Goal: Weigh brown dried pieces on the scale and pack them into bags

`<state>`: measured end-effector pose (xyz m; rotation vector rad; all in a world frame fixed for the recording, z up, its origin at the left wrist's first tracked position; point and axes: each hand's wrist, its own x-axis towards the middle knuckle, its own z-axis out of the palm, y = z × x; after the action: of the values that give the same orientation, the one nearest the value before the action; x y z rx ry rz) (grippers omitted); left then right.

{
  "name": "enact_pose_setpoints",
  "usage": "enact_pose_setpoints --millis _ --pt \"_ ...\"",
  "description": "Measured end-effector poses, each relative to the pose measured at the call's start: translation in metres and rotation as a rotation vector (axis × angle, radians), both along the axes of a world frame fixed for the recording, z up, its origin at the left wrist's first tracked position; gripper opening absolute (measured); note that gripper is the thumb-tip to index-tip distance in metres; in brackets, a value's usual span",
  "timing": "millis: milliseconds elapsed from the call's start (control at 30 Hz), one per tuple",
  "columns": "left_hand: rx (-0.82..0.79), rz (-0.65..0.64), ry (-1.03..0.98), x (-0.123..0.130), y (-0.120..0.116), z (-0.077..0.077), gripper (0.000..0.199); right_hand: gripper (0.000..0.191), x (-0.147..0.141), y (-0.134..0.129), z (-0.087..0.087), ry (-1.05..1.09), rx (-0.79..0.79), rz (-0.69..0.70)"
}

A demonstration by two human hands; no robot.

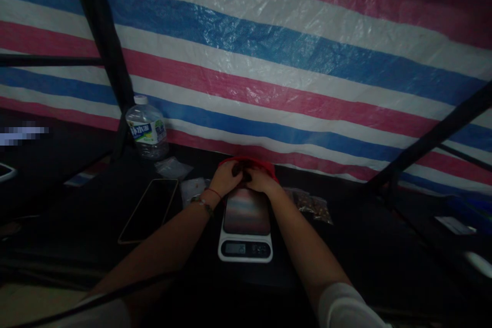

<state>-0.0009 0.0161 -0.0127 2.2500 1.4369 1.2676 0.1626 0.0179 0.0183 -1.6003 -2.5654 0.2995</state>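
Both hands meet at the far edge of a white kitchen scale (pixel 246 252), in front of a red bag or cloth (pixel 265 165). My left hand (pixel 226 178), with a red string and a bracelet at its wrist, has its fingers curled inward. Beside it, my right hand (pixel 261 179) is bent the same way, fingertips close to the left ones. Something dark (pixel 243 170) shows between the fingers, too dim to name. The scale's dark, shiny plate holds nothing I can see on its visible part, and its small display is lit but unreadable.
Small clear bags of brown bits (pixel 320 209) lie right of the scale. On the left are a phone (pixel 149 210), an empty-looking clear bag (pixel 172 167) and a large plastic bottle (pixel 146 130). Behind hangs a striped plastic sheet (pixel 269 72), with dark frame poles (pixel 103 36) before it.
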Motion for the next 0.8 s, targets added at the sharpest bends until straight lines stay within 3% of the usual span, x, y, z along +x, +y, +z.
enact_pose_setpoints --millis 167,267,433,567,800 --pt "0.106 -0.039 0.004 0.000 -0.003 0.002 0.037 0.030 -0.004 0.003 0.002 -0.005 -0.005 -0.032" --pt "0.076 -0.042 0.036 -0.001 -0.003 0.002 0.036 0.030 -0.004 0.006 0.005 0.009 -0.016 -0.094" --pt "-0.012 -0.045 0.098 -0.002 -0.003 0.003 0.036 0.028 0.002 0.013 0.006 0.270 0.058 -0.155" --pt "-0.074 -0.075 0.120 -0.001 -0.003 0.004 0.038 0.026 0.000 0.012 0.008 0.533 0.164 -0.115" --pt "-0.101 -0.079 0.083 0.000 -0.003 0.003 0.033 0.020 -0.011 0.006 0.014 0.429 0.196 0.065"
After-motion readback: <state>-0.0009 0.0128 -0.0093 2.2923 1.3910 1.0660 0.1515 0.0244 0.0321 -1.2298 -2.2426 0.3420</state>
